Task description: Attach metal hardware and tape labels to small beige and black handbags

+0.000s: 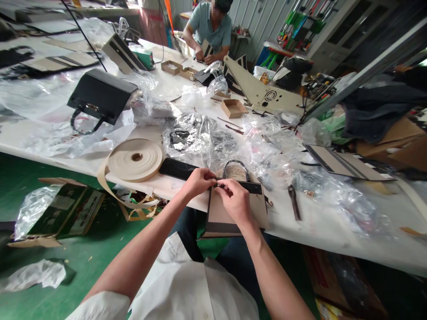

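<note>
Hands, two. Left hand (200,181) and right hand (234,195) are brought together at the table's edge, fingertips nearly meeting; a small dark piece (216,183) is pinched between them, its form too small to tell. Beige panel, one (220,215), black-banded along its upper edge: set under the right hand, extending toward 5 o'clock, its near end overhanging the white table (300,238).

Counted from the hands: black loop handle, one (235,162), at 1 o'clock; beige tape roll, one (148,159), at 9 to 10; finished black bag, one (100,95), at 10; small cardboard boxes, three (233,108), two at 11, one between 12 and 1; co-worker, one (211,31), seen at 12.

Forearms, two: bare, stretched forward, converging from 7 and 5 o'clock. Fingers are curled, the right hand's back turned upward.
</note>
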Demonstrator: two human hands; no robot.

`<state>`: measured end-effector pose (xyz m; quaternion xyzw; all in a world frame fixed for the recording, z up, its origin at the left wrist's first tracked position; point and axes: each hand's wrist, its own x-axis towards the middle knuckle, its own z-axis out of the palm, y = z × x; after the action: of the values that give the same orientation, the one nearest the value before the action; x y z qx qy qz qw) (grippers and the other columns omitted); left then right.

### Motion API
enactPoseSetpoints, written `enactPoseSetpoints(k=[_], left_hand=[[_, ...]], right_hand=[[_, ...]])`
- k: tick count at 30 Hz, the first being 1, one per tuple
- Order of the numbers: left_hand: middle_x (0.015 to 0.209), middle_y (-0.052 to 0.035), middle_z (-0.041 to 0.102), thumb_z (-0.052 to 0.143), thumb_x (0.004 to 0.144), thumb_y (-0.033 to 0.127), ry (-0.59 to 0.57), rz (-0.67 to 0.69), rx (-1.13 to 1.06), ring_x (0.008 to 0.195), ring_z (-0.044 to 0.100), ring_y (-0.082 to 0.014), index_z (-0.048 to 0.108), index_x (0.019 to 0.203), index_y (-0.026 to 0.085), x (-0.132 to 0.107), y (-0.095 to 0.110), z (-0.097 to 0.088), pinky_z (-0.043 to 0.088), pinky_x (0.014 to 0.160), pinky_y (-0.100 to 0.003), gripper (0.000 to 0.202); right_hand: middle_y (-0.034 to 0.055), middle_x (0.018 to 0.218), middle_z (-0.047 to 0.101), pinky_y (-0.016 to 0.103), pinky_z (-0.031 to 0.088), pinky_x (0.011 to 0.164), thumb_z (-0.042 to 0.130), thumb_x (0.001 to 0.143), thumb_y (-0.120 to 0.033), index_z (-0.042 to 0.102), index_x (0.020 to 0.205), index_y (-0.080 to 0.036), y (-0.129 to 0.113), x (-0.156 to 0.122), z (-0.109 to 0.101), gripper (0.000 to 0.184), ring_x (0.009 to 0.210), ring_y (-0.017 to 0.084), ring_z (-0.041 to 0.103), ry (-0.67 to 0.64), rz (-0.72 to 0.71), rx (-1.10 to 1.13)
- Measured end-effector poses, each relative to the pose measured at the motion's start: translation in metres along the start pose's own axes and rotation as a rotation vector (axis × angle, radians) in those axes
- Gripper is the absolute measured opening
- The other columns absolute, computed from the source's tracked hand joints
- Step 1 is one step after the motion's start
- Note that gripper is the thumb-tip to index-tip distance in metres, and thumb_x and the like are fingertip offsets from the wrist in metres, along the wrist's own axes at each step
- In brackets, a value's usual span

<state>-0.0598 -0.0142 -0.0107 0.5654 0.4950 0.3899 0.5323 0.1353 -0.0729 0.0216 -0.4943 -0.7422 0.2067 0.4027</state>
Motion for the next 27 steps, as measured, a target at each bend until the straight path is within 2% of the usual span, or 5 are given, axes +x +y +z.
enactPoseSetpoints(k=[9, 13, 19, 22, 27], left_hand=[[0.077, -0.0014, 0.073, 0.081, 0.078, 0.029, -0.009, 0.019, 0.034, 0.07, 0.062, -0.0169, 0.083, 0.093, 0.015, 0.001, 0.003, -0.002, 0.044, 0.065, -0.028, 0.021], [0.078, -0.0022, 0.075, 0.08, 0.078, 0.028, -0.014, 0.013, 0.049, 0.07, 0.061, -0.017, 0.084, 0.094, 0.014, -0.001, 0.008, -0.002, 0.044, 0.066, -0.028, 0.022], [0.072, 0.0009, 0.068, 0.08, 0.079, 0.032, 0.007, 0.013, 0.107, 0.069, 0.059, -0.0161, 0.086, 0.099, 0.015, -0.001, 0.01, -0.003, 0.042, 0.066, -0.028, 0.028], [0.073, 0.0004, 0.068, 0.081, 0.077, 0.032, 0.002, 0.01, 0.126, 0.068, 0.059, -0.0164, 0.087, 0.098, 0.015, 0.002, 0.01, -0.004, 0.042, 0.065, -0.029, 0.028], [0.079, -0.0032, 0.076, 0.08, 0.076, 0.034, -0.021, -0.017, 0.137, 0.072, 0.065, -0.0188, 0.086, 0.097, 0.016, 0.004, 0.015, 0.0, 0.045, 0.067, -0.03, 0.028]], right_hand=[[0.0132, 0.124, 0.076, 0.042, 0.063, 0.103, 0.068, 0.109, -0.026, 0.082, 0.13, -0.023, 0.005, -0.002, 0.0, 0.026, 0.113, 0.028, 0.075, -0.059, 0.01, -0.058], [0.0123, 0.121, 0.076, 0.041, 0.065, 0.099, 0.073, 0.105, -0.029, 0.084, 0.129, -0.023, 0.002, 0.004, -0.004, 0.027, 0.105, 0.027, 0.076, -0.11, 0.049, -0.057], [0.009, 0.118, 0.081, 0.038, 0.064, 0.09, 0.072, 0.107, -0.03, 0.084, 0.12, -0.024, -0.009, 0.01, -0.076, 0.019, 0.096, 0.024, 0.077, 0.089, 0.063, -0.079], [0.0066, 0.109, 0.084, 0.037, 0.062, 0.085, 0.071, 0.103, -0.024, 0.085, 0.108, -0.025, -0.003, -0.006, -0.112, 0.014, 0.092, 0.025, 0.078, -0.014, 0.133, -0.227], [0.006, 0.113, 0.085, 0.037, 0.059, 0.085, 0.073, 0.101, -0.017, 0.084, 0.115, -0.027, 0.003, -0.035, -0.105, 0.02, 0.097, 0.026, 0.079, -0.141, 0.195, -0.399]])
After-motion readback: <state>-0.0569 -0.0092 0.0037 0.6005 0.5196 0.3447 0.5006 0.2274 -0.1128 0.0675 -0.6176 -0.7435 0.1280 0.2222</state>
